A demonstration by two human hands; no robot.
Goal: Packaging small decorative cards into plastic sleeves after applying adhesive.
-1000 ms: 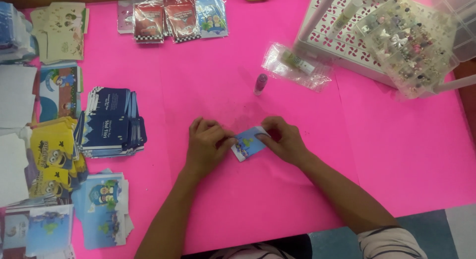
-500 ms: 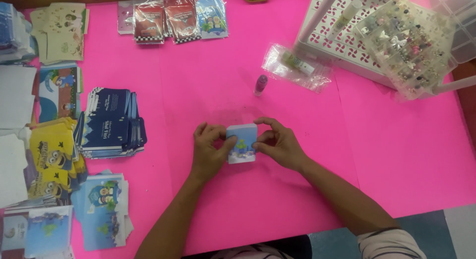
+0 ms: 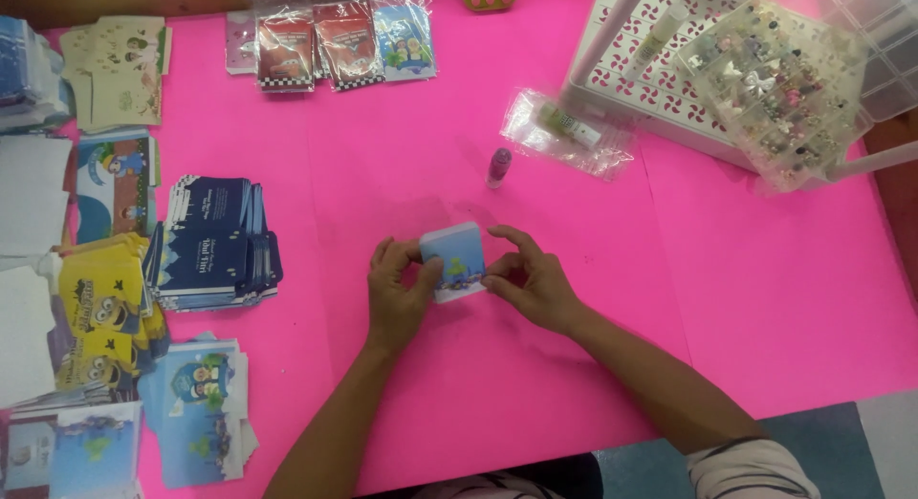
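Both hands at mid-surface, meeting on a small light-blue card (image 3: 453, 261) with a cartoon print. Left hand (image 3: 397, 293) pinches the card's left edge, thumb on its face. Right hand (image 3: 529, 279) grips the right edge, fingers arched over the top corner. Card sits between the two hands, face up toward the camera, low over the pink surface (image 3: 765, 298).

Change from a second ago: the card was then tilted and half hidden between the hands; now it is squared up, the full face showing. Hands have spread slightly to either side of it.

Beyond the right hand's fingertips: a small purple glue stick (image 3: 499, 167), and past that a clear plastic bag (image 3: 574, 134). Well left of the left hand: a stack of dark-blue cards (image 3: 212, 243), apart from it.
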